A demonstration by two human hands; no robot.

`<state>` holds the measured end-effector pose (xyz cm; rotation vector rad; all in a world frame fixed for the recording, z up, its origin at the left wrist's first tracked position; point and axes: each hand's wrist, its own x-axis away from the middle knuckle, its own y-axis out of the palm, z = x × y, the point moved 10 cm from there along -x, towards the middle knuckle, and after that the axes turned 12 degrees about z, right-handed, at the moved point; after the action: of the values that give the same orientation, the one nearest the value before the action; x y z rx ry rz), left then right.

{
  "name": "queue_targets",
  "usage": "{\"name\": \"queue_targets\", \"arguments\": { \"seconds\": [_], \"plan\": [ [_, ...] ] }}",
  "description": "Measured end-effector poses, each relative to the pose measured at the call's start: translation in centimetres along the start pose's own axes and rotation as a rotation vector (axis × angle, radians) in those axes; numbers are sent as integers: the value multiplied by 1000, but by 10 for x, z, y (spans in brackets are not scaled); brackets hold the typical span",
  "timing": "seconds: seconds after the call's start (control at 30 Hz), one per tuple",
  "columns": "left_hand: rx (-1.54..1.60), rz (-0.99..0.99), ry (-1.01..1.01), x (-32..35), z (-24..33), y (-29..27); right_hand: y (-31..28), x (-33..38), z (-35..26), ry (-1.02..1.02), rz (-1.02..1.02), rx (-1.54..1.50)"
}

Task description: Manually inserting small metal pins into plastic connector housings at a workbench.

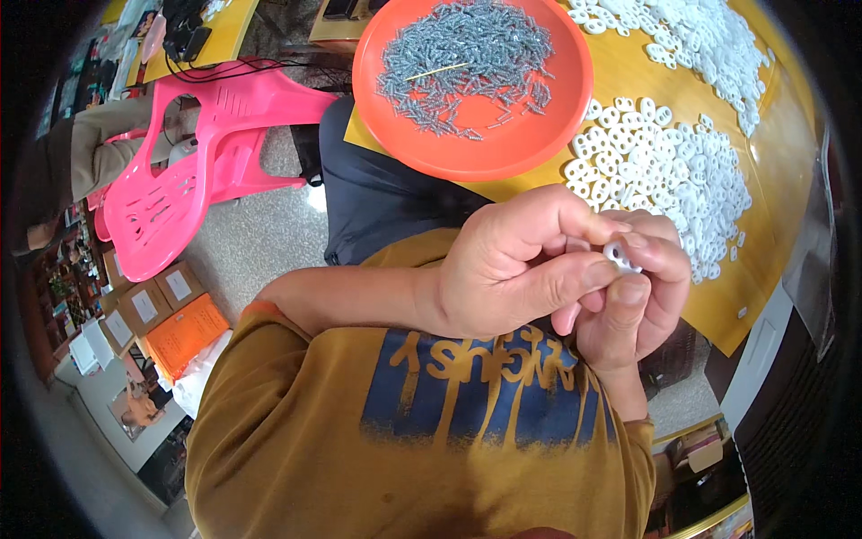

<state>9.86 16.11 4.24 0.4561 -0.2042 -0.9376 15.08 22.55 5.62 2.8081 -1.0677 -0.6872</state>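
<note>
In front of my chest, both hands meet over a small white plastic piece with round holes [621, 258]. My left hand [516, 260] pinches it from the left between thumb and fingertips. From the right, my right hand [642, 296] grips the same piece with thumb and forefinger, its other fingers curled behind. The fingers hide part of the piece. Just beyond my hands lies a pile of similar white two-holed pieces [628, 148]. An orange-red round tray [503, 160] holds a heap of small grey metal screws [467, 49] with a thin yellowish stick [437, 71] on top.
The tray and white pieces rest on a yellow table [723, 314]. More white pieces [709, 45] are heaped at its far right. A pink plastic chair [193, 171] stands at the left, with cardboard boxes [148, 305] and an orange package [186, 335] below it on the floor.
</note>
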Motion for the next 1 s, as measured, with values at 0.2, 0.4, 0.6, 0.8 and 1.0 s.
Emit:
{"name": "queue_targets", "arguments": {
  "seconds": [0.2,0.4,0.6,0.8,1.0],
  "plan": [
    [6,-25,-17,-3,1,0,0,1,1,52,0,-57],
    [-11,-15,-70,-1,-3,-2,0,1,1,81,-6,-78],
    [-2,29,-150,-4,-13,-3,-9,1,7,137,38,-80],
    [-23,48,-177,-7,-12,2,-13,-4,-2,63,51,-5],
    [-63,77,-349,-14,-24,-1,-22,-9,-8,-48,47,283]
  ]
}}
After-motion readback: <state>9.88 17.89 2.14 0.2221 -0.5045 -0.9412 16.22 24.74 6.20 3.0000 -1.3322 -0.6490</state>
